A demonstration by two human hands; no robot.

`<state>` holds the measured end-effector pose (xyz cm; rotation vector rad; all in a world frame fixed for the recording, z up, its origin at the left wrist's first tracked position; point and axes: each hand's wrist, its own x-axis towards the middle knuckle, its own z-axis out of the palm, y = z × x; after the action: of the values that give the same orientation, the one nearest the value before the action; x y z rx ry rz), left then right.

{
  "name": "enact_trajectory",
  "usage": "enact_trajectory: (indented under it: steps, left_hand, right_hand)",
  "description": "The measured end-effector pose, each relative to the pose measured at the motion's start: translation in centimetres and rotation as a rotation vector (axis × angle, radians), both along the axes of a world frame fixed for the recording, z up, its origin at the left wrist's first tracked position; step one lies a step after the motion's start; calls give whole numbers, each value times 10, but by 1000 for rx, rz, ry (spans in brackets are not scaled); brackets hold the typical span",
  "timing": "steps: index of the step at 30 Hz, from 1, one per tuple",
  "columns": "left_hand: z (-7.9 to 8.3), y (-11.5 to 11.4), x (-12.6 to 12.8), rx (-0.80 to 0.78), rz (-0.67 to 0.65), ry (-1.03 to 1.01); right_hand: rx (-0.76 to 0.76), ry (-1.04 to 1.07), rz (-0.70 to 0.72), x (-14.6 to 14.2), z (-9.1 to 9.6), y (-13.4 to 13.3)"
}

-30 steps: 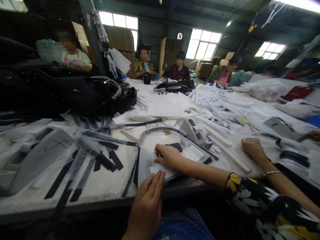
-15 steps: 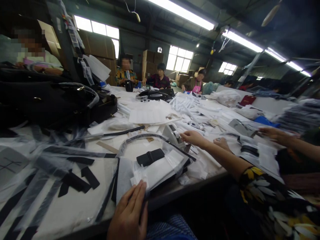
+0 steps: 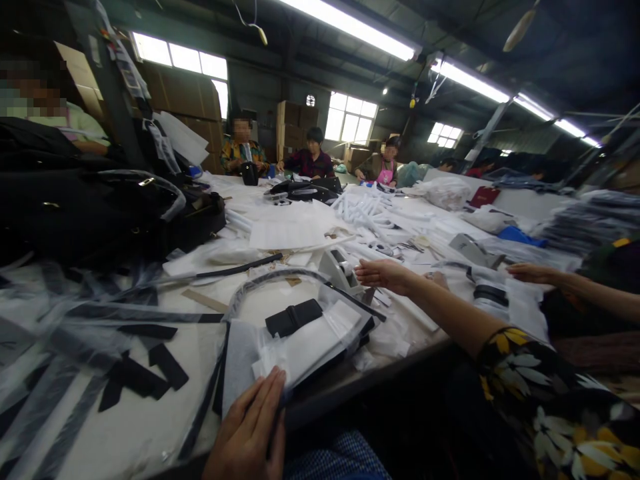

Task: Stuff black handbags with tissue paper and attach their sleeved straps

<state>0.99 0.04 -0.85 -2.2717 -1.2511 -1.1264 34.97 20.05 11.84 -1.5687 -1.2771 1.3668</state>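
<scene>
My left hand lies with straight fingers on the near corner of a black handbag partly covered in white wrapping sheet. Its thumb hangs beside the fingers, below the corner. A black strap piece rests on the bag, and the bag's plastic-wrapped handle arches behind it. My right hand, at the end of a floral sleeve, reaches across with fingers stretched out. Their tips are at a grey tape dispenser; I see nothing clearly held in them.
Plastic-wrapped black straps lie to the left, before a pile of black bags. White tubes and paper cover the table's middle. At right, a co-worker's hand is by another wrapped bag. Several people sit across the table.
The view has shifted slightly, so most things sit further left. My right hand's fingers have straightened at the dispenser. My left hand stays on the bag's corner.
</scene>
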Motion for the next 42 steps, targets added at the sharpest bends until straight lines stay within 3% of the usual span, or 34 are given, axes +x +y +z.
enact_trajectory:
  steps: [5, 10, 14, 19, 22, 25, 27, 29, 33, 37, 42]
  left_hand:
    - [0, -2, -2, -27, 5, -2]
    - [0, -4, -2, -76, -5, -20]
    - [0, -3, -3, -67, -12, -18]
    - [-1, -3, -5, -66, -15, -12]
    - [-1, -2, -5, -59, -26, -17]
    - [-1, -2, -4, -49, -30, -34]
    - [0, -3, -2, -43, -26, -42]
    - [3, -5, -1, -66, -2, -42]
    - [10, -11, 4, -179, 43, -36]
    - [13, -16, 6, -246, 58, -55]
    - [11, -16, 8, -257, 73, -76]
  right_hand:
    - [19, 69, -106, 3, 10, -46]
    - [-43, -14, -54, 17, 8, -77]
    - [6, -309, 23, 29, -11, -74]
    - [129, -510, 41, 37, -34, -56]
    - [228, -662, 53, 42, -29, -56]
    - [331, -782, 88, 37, -9, -69]
    - [440, -835, 219, 25, 8, -79]
    - [552, -839, 437, 4, 21, -86]
    - [723, -717, 878, -58, 34, -85]
    - [759, -646, 1255, -130, 36, -71]
    - [742, -804, 1506, -198, 20, -44]
